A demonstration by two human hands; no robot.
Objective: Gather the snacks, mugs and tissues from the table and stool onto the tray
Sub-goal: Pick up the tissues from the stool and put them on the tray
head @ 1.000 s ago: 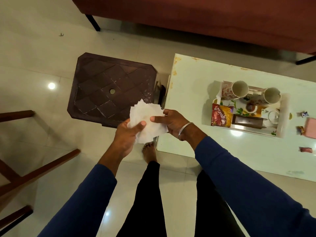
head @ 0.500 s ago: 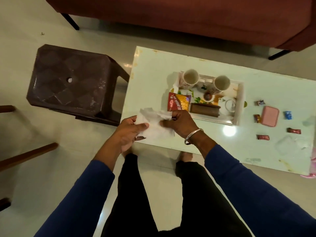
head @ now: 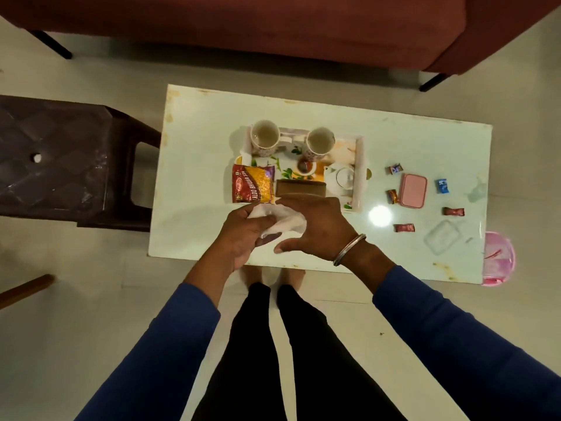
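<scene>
tissues [head: 283, 221] bunched between left hand [head: 243, 235], right hand [head: 321, 229]

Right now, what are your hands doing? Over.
Left hand and right hand both holding the tissues. Tray just ahead, mugs already aboard. Path clear.

White crumpled tissues [head: 283, 221] held above the table's near edge, just before the tray [head: 359, 177].

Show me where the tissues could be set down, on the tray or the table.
The tray is crowded: mugs, snack packet, brown box and teapot. Bare table lies left of it, and along the far edge. Right is strewn with candies.
</scene>
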